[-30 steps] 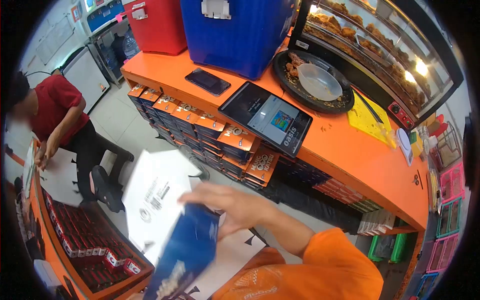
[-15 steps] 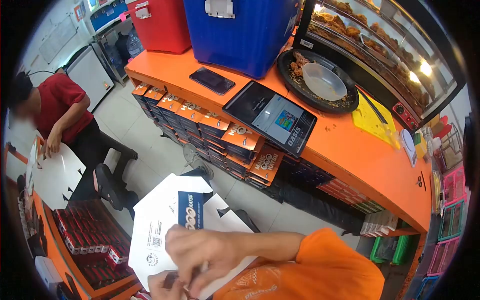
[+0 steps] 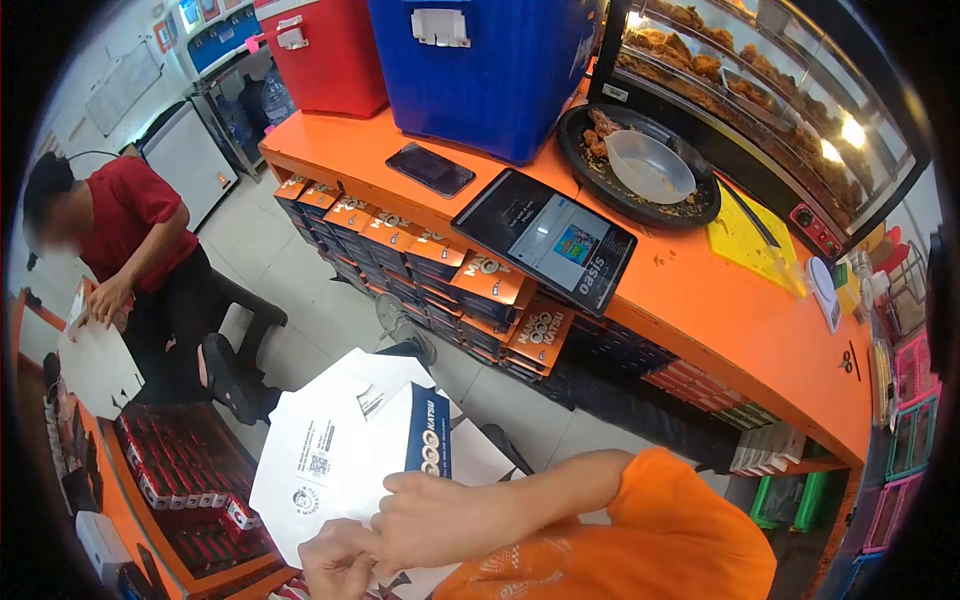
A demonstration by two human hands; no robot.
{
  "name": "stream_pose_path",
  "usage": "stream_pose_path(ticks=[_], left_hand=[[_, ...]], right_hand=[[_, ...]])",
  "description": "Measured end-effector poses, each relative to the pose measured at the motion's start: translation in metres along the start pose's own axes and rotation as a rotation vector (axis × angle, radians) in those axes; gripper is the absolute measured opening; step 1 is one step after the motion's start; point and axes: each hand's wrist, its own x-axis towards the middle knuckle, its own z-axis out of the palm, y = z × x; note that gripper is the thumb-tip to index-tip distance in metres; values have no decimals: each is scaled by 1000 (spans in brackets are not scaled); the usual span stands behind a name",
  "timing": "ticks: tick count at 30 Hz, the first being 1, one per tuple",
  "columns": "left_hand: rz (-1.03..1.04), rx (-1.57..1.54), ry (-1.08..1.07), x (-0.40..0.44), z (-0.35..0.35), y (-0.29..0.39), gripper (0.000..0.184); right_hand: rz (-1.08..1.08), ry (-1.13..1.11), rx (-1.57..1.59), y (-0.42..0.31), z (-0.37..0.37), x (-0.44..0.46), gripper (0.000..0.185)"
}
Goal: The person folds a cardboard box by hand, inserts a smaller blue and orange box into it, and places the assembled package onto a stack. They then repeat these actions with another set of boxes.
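A part-folded cardboard box [image 3: 345, 430], white with a navy printed strip, lies tilted across my lap. At its near corner my left hand [image 3: 338, 558] has its fingers closed in a pinch on the card. My right hand [image 3: 430, 522] reaches in from the orange sleeve and is pressed against the left one, its fingers curled over the same edge. The hands cover the part of the card between them. Pale card with dark notches also shows beneath and to the right of the box.
Across the aisle, an orange counter [image 3: 730, 330] carries a tablet [image 3: 548, 238], a phone [image 3: 430, 170], a black tray [image 3: 575, 150] and coolers. Folded boxes [image 3: 395, 232] are stacked below it. At left, a person in red [image 3: 140, 210] handles another card sheet [image 3: 100, 370].
My right hand has shifted a little right and lies closer against the left. The box has tilted slightly and shows more of its navy strip. The other person's sheet has moved left.
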Motion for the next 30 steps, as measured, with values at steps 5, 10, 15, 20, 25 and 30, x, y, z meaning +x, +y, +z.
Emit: stream_pose_path(ticks=[5,10,15,20,25,30], left_hand=[[179,208,33,5,6,22,12],[52,520,-183,9,8,48,11],[-29,294,376,-3,11,42,22],[83,-649,639,2,13,22,55],[86,-617,772,21,28,67,50],[48,-692,926,26,35,62,51]], right_hand=[[-21,-17,-107,3,7,-3,18],[-133,-127,-129,-3,18,4,16],[-289,724,-132,5,-6,-2,19],[-409,743,-13,5,45,-5,28],[-374,858,-46,2,41,3,30],[-391,740,-134,8,31,9,33]])
